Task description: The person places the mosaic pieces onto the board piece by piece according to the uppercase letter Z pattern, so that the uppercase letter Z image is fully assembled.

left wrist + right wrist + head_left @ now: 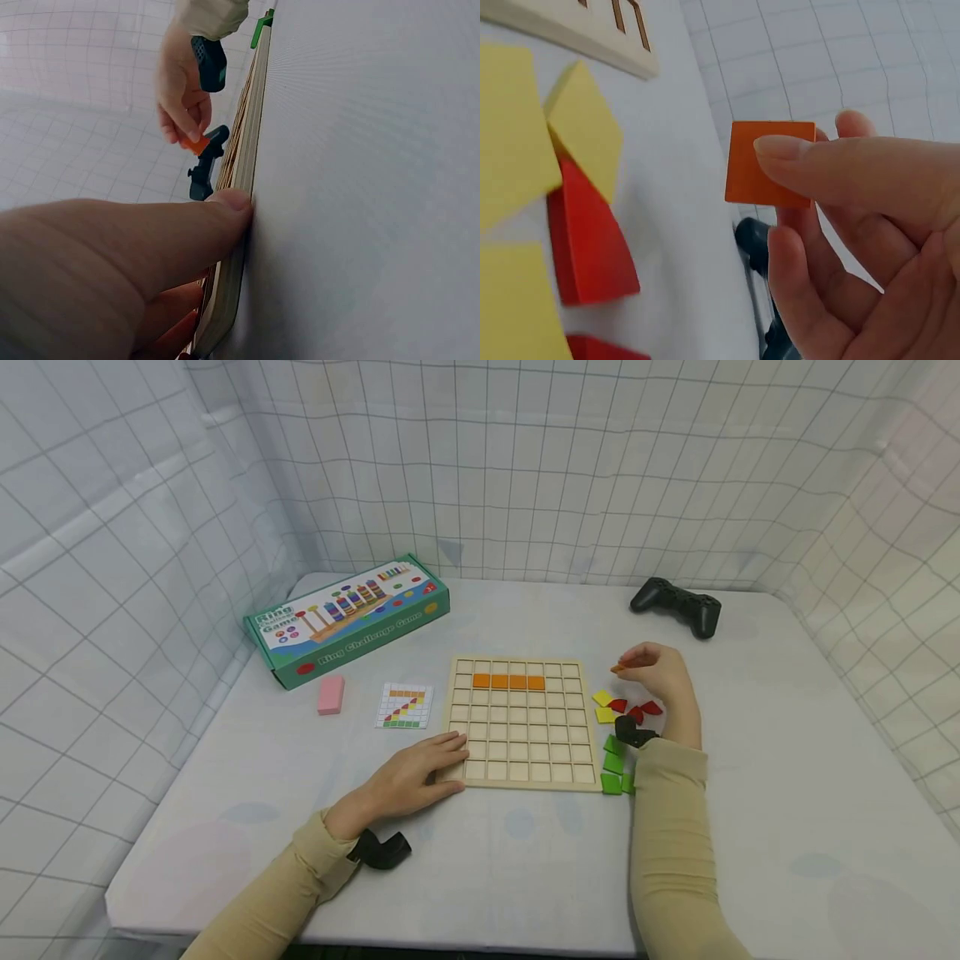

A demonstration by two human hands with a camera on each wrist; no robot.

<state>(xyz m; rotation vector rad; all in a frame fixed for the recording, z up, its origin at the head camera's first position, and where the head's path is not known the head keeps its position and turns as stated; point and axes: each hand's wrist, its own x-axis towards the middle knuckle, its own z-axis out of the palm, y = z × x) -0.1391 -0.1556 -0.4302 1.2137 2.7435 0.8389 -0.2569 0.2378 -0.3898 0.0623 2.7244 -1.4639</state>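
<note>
My right hand (662,681) pinches an orange square tile (750,172) between thumb and fingers, above the table beside the board's right edge. The wooden grid board (517,783) lies flat, with a row of several orange tiles (499,682) in an upper row of its cells. My left hand (408,777) rests at the board's lower left corner; its fingers lie over the left rim. In the left wrist view the thumb (187,232) touches the board's front side. Left of the board lies a pattern card (404,706) with a coloured design on a grid.
Yellow tiles (604,715), red curved-edged pieces (651,707) and several green tiles (612,762) lie right of the board, partly below my right wrist. A pink block (331,695) and a green game box (348,622) are at the left. A black game controller (677,606) lies at the back right.
</note>
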